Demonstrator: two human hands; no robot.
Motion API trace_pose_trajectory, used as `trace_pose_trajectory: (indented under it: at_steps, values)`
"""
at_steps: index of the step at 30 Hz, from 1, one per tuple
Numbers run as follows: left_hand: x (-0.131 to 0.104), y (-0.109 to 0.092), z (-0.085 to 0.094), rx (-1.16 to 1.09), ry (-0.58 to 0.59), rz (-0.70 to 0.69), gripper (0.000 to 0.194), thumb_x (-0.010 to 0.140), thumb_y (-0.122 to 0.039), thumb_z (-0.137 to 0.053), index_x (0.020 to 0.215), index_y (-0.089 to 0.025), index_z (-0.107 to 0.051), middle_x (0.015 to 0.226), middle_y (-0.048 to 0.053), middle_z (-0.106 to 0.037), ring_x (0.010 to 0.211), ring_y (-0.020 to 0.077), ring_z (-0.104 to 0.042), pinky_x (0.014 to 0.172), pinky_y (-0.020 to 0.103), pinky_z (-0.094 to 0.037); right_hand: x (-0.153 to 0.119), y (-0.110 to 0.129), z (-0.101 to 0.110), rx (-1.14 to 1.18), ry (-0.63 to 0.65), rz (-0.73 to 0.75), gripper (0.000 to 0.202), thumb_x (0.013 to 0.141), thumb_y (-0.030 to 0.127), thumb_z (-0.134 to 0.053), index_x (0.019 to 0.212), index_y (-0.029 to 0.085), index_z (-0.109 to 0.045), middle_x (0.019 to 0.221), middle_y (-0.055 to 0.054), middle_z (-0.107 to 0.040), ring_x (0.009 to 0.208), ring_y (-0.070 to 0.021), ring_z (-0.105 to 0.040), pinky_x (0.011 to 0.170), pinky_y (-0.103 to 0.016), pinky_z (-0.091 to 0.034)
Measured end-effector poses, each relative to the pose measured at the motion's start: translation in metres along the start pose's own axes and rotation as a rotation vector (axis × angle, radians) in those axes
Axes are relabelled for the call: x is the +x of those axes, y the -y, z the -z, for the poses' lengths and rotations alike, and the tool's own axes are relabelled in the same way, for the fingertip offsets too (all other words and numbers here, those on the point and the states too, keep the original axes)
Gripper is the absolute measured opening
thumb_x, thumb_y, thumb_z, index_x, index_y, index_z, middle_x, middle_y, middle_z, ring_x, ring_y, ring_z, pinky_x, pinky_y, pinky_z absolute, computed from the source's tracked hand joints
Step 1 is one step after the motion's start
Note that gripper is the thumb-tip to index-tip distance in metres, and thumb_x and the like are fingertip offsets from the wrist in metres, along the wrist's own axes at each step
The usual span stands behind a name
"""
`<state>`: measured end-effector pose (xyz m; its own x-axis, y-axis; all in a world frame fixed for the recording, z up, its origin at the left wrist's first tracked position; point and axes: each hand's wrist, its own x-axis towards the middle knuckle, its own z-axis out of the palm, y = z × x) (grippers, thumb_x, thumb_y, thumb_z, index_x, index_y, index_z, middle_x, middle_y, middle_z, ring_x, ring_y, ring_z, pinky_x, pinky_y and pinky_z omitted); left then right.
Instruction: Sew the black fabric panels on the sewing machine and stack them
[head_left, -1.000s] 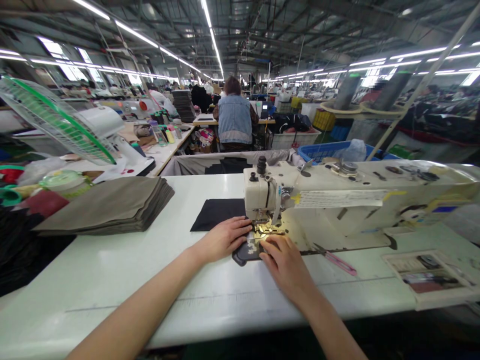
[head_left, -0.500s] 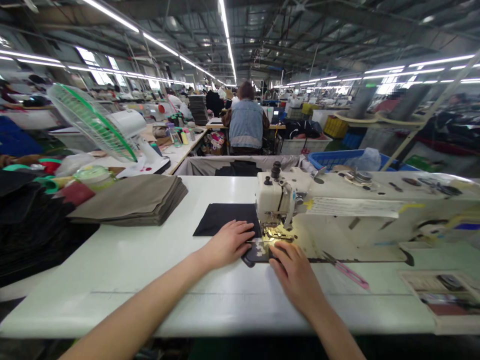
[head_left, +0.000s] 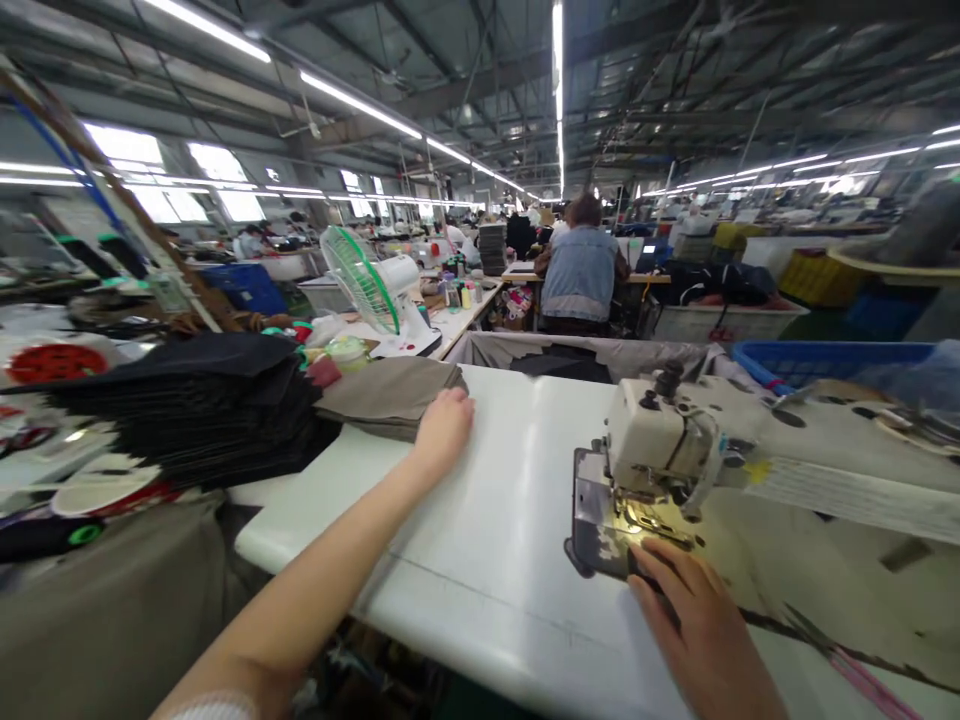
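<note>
Grey-brown cloth, cut flat & piled in a neat low stack (head_left: 386,392), lies at the far L of the glossy pale table (head_left: 510,560), just beyond the bare L hand (head_left: 444,425). That hand's on the stack's R end, fingers bent & close tog.; can't tell if they've got hold of a piece, as the back of the hand hides the tips. L arm's stretched well out, w/ a white knit cuff (head_left: 217,706) at the bottom edge.

Bare R hand (head_left: 694,610) is at the cream metal sewing machine (head_left: 637,435), palm down, fingers slightly bent & nearly tog., tips by the lit metal presser foot (head_left: 649,518). Dark patch under the fingertips, too small to say if it's cloth or worn plate, so can't tell whether anything's held. Pink-handled metal snips (head_left: 862,672) lie R of that hand, blades twd the machine.

L of the grey-brown stack: taller pile of black cloth pieces (head_left: 217,410), edges uneven. Behind the stack, a clear tub w/ a pale-green lid (head_left: 349,350), then a white table fan w/ green rim (head_left: 375,285). Beyond the table, a grey cloth-lined bin (head_left: 660,352) w/ dark pieces inside; R of it, a blue plastic basket (head_left: 840,352). Farther back, a person in a blue denim vest (head_left: 577,275) sits facing away.
</note>
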<state>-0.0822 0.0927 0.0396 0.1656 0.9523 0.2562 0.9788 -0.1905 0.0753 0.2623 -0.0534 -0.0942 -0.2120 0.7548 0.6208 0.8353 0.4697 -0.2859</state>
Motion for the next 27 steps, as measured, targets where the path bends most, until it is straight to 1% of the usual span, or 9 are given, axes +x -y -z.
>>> trace_pose_trajectory:
  at_steps: [1,3,5,6,10,14,18,22,27]
  values:
    - [0.004,0.020,0.010,0.027,-0.002,0.084,0.030,0.094,-0.012,-0.044,0.102,-0.011,-0.073,0.112,0.021,-0.068,0.116,0.0344,-0.061,0.097,0.049,-0.049,0.000,-0.001,-0.001,-0.006,-0.010,0.013,0.036,0.100,0.048,-0.048,0.120,0.022,-0.064,0.118,-0.010,-0.068,0.107,-0.0281,-0.064,0.092,-0.046,-0.052]
    - [0.011,0.055,0.025,0.046,0.058,0.184,0.019,0.093,-0.015,-0.054,0.090,-0.013,-0.073,0.099,0.017,-0.070,0.108,0.0318,-0.065,0.094,0.045,-0.051,0.000,-0.003,-0.002,-0.021,-0.023,0.040,0.037,0.100,0.049,-0.048,0.120,0.022,-0.064,0.117,-0.010,-0.068,0.105,-0.0278,-0.065,0.091,-0.045,-0.052]
    - [0.016,0.079,0.031,0.031,0.146,0.217,0.011,0.092,-0.022,-0.064,0.091,-0.014,-0.071,0.096,0.010,-0.070,0.100,0.0254,-0.067,0.091,0.042,-0.053,0.001,-0.002,-0.001,-0.032,-0.030,0.053,0.037,0.099,0.049,-0.049,0.119,0.022,-0.065,0.116,-0.009,-0.069,0.105,-0.0276,-0.065,0.090,-0.045,-0.052]
    - [0.018,0.086,0.031,0.016,0.183,0.223,0.013,0.093,-0.026,-0.066,0.094,-0.014,-0.070,0.098,0.007,-0.070,0.097,0.0227,-0.067,0.090,0.042,-0.054,0.001,-0.002,-0.001,-0.034,-0.037,0.054,0.037,0.100,0.049,-0.049,0.118,0.022,-0.065,0.115,-0.009,-0.069,0.104,-0.0276,-0.066,0.090,-0.045,-0.052]
    - [0.023,0.099,0.023,-0.076,0.230,0.273,0.022,0.096,-0.035,-0.065,0.101,-0.014,-0.067,0.103,0.005,-0.069,0.093,0.0188,-0.067,0.084,0.039,-0.056,0.002,-0.002,0.001,-0.031,-0.054,0.049,0.038,0.101,0.050,-0.046,0.116,0.022,-0.066,0.115,-0.009,-0.070,0.104,-0.0273,-0.066,0.089,-0.044,-0.052]
    - [0.023,0.116,0.023,-0.231,0.228,0.343,0.025,0.093,-0.037,-0.067,0.084,-0.013,-0.067,0.080,0.000,-0.067,0.073,0.0152,-0.065,0.070,0.031,-0.054,0.001,-0.003,0.000,-0.024,-0.055,0.055,0.037,0.100,0.050,-0.047,0.117,0.024,-0.066,0.116,-0.008,-0.070,0.105,-0.0268,-0.067,0.089,-0.043,-0.053]
    - [0.021,0.130,0.030,-0.393,0.226,0.358,0.019,0.077,-0.030,-0.072,0.068,-0.015,-0.068,0.057,-0.003,-0.061,0.055,0.0122,-0.056,0.057,0.024,-0.045,-0.001,-0.005,-0.001,-0.020,-0.055,0.054,0.037,0.100,0.051,-0.048,0.115,0.023,-0.067,0.115,-0.009,-0.070,0.105,-0.0272,-0.067,0.090,-0.044,-0.054]
    - [0.020,0.131,0.033,-0.504,0.207,0.357,0.013,0.060,-0.028,-0.069,0.055,-0.017,-0.066,0.048,-0.004,-0.057,0.051,0.0121,-0.050,0.051,0.023,-0.037,-0.002,-0.005,-0.001,-0.013,-0.038,0.037,0.038,0.099,0.051,-0.048,0.117,0.023,-0.067,0.117,-0.009,-0.070,0.106,-0.0276,-0.066,0.091,-0.045,-0.053]
    - [0.019,0.135,0.032,-0.580,0.198,0.381,0.018,0.057,-0.035,-0.067,0.057,-0.017,-0.066,0.050,-0.002,-0.058,0.049,0.0117,-0.048,0.049,0.023,-0.035,-0.002,-0.005,-0.001,-0.017,-0.043,0.040,0.038,0.099,0.051,-0.048,0.116,0.023,-0.067,0.116,-0.009,-0.070,0.106,-0.0275,-0.066,0.090,-0.044,-0.054]
